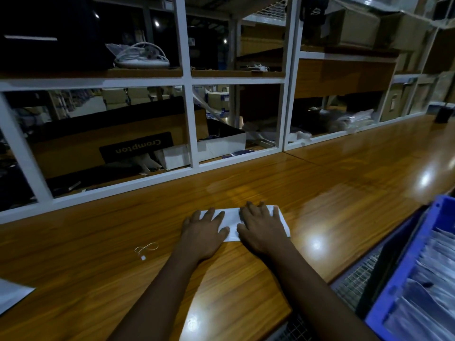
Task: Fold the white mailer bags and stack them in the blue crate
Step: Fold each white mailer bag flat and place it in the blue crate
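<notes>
Head view, and it is the only one I have. Both hands lie flat on the folded white mailer bag (231, 221). The left hand (204, 231) and the right hand (262, 230) press it down with fingers straight and spread, gripping nothing. The bag sits directly under the fingers, with a white strip showing between the two hands and one corner poking out past the right little finger.

The risks, as I judge them: the table (118, 286) is glossy varnished wood and the bag looks slick. If one palm lifts first, the fold may spring open or the bag may skate away from the fingertips. The blue crate (398, 281) stands well to the right of the right fingers, below the table edge. A one-handed carry over that gap could let the fold unroll before it lands. The stacked bags (433, 264) inside are packed on edge, so a loose one could catch going in.

A small looped string (145, 249) lies left of the left fingers, near enough to snag if a bag is dragged over it. Another white bag (12, 295) shows at the far left edge.

Beyond the fingertips rises a white shelving frame (189, 99) holding a cardboard box (81, 153) and clutter. The room is dim, with lamp glare on the wood.
</notes>
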A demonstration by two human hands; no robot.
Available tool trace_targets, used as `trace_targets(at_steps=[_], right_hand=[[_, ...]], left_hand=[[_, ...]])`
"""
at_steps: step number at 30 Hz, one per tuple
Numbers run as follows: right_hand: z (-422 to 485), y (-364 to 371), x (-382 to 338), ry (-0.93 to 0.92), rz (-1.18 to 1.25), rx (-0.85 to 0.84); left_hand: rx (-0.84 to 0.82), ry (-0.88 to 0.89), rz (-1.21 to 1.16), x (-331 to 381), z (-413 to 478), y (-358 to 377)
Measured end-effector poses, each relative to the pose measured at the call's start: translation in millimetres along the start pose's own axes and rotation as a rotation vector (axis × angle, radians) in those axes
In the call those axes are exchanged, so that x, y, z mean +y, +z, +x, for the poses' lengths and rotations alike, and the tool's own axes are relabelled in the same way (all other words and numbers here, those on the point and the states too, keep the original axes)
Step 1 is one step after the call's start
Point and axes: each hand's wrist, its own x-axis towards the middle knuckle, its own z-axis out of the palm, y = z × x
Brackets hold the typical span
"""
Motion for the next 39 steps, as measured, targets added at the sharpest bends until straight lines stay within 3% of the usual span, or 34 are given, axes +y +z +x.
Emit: trace_targets(at_steps=[2, 7, 16, 22, 32, 35, 39], right_hand=[[4.1, 1.8, -6.2, -0.082, -0.049, -0.053], [11.5, 1.8, -7.2, -0.061, -0.012, -0.185], [7.5, -1.2, -4.8, -0.066, 0.022, -0.165], [7.8, 8.2, 5.7, 0.042, -0.026, -0.027], [-8.4, 1.2, 10.0, 0.262, 0.1, -0.057], [-14.6, -6.2, 10.0, 0.283, 0.123, -0.023], [-29.5, -3.2, 10.4, 0.179, 0.061, 0.013]], left_hand=[[0.017, 0.017, 0.039, 1.7, -1.8, 0.6], [-0.108, 0.007, 0.007, 0.4, 2.6, 1.7], [-0.104, -0.035, -0.061, -6.5, 3.9, 0.5], [-0.094, -0.091, -0.055, -7.0, 0.0, -0.7], [-0.09, -0.124, -0.081, -9.1, -5.3, -2.1], [-0.048, -0.12, -0.083, -9.3, -10.1, -2.1], [0.151, -0.017, -0.008, -7.1, -18.9, -2.6]])
